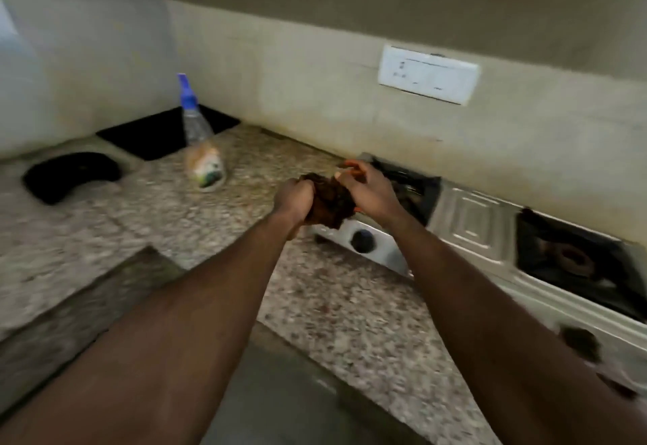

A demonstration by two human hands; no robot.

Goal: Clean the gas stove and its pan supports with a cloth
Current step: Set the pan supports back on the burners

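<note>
Above the left end of the stove (469, 225), both hands hold a dark brown cloth (329, 201) bunched between them, clear of the tabletop (140, 213). L hand (297, 196) has its fingers curled tight round the cloth's near side. R hand (371, 192) has its fingers bent over the far side, gripping it (motion blur hides finer detail). The steel stove sits on the tabletop along the wall. Its left pan support (413, 182) shows just behind the R hand; the right burner (574, 259) is well apart from both hands. A black knob (362, 240) shows just below the cloth. A clear bottle (203, 143) w/ blue cap stands on the tabletop to the left, near a dark recess (154, 136). A white switch plate (429, 73) is on the wall.
</note>
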